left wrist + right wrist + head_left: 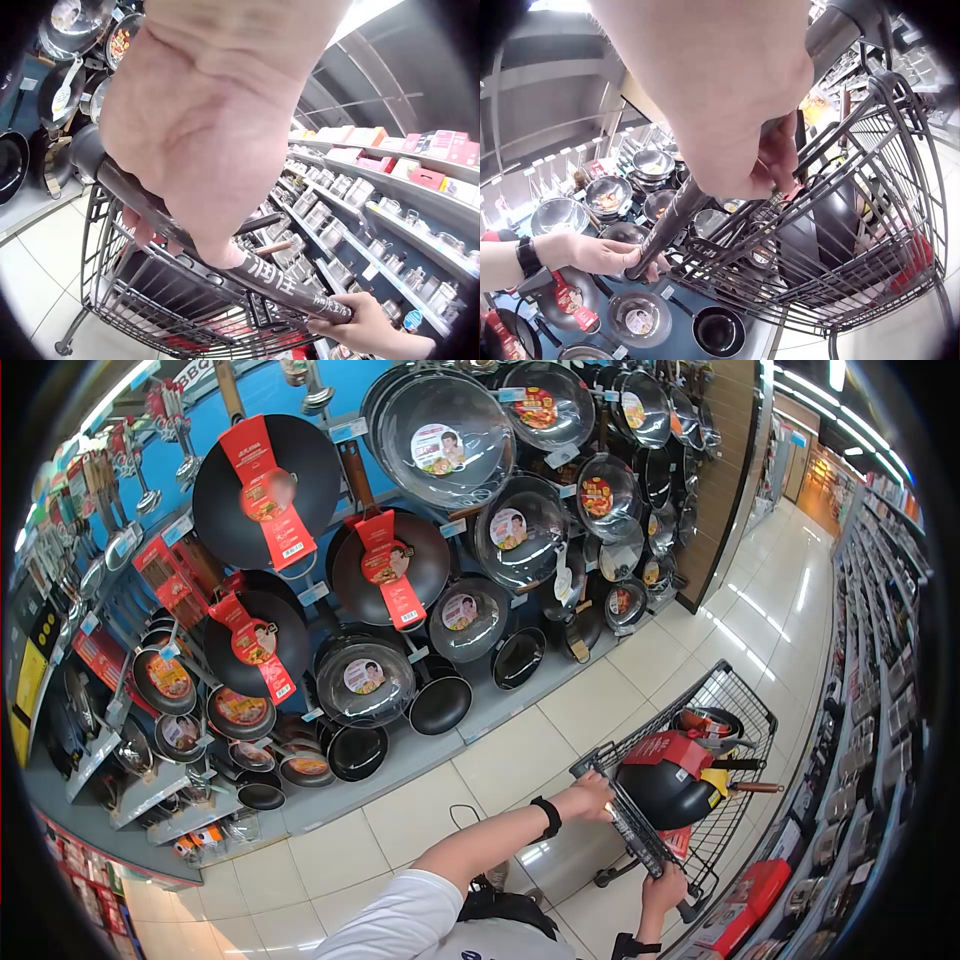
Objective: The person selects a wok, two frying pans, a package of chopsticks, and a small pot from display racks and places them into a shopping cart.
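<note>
My left hand (592,797) grips one end of the shopping cart handle (638,838), its fingertips showing below the bar in the left wrist view. Toward the other end, my right hand (664,888) holds the same handle, fingers curled under it in the right wrist view. Beyond the bar is the black wire shopping cart (885,150). Inside lies a black wok (645,790) with a red cardboard label (668,750) across it. A smaller pan (712,722) sits farther forward, and a brown wooden handle (757,787) sticks out to the side.
A display wall of hanging pans (390,560) and lidded woks runs along the left. Shelves of metal pots (860,740) line the right, with a red box (745,905) low at their near end. The tiled aisle (770,600) stretches ahead between them.
</note>
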A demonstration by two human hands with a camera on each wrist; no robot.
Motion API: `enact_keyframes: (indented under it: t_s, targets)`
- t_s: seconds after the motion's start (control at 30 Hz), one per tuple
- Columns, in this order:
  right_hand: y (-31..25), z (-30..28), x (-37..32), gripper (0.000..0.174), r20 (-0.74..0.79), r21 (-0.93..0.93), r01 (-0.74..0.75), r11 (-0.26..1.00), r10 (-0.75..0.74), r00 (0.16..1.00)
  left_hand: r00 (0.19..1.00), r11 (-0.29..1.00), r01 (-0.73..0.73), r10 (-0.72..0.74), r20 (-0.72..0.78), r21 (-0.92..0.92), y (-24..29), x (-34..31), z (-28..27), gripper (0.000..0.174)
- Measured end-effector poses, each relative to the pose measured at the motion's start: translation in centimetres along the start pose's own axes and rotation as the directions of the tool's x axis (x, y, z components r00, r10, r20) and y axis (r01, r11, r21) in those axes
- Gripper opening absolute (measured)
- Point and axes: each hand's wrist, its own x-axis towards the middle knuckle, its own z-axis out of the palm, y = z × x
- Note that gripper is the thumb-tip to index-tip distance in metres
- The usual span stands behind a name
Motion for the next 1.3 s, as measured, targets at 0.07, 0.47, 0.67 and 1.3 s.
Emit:
enact_keyframes:
  t_s: [0.07,0.47,0.67,1.3]
  targets:
    - [0.2,0.1,0.1,0.019,0.005,0.019,0.018,1.000,-0.019,1.000,1.000,1.000,0.005,-0.005,-0.001,-0.003,0.1,0.0,-0.1,0.055]
    - [1.7,-0.2,0.5,0.022,-0.014,0.046,0.019,0.999,-0.018,1.000,0.997,0.997,-0.027,0.022,-0.077,-0.071,0.8,0.3,0.5,0.047]
    - [1.9,-0.5,1.0,0.019,0.016,0.079,0.000,0.997,-0.002,1.000,0.996,0.996,-0.017,0.008,-0.089,-0.091,1.3,0.3,0.6,0.047]
    - [2.7,0.0,1.1,0.019,-0.019,0.028,0.025,0.999,-0.025,1.000,0.985,0.989,0.017,-0.041,-0.167,-0.145,1.7,1.2,1.5,0.046]
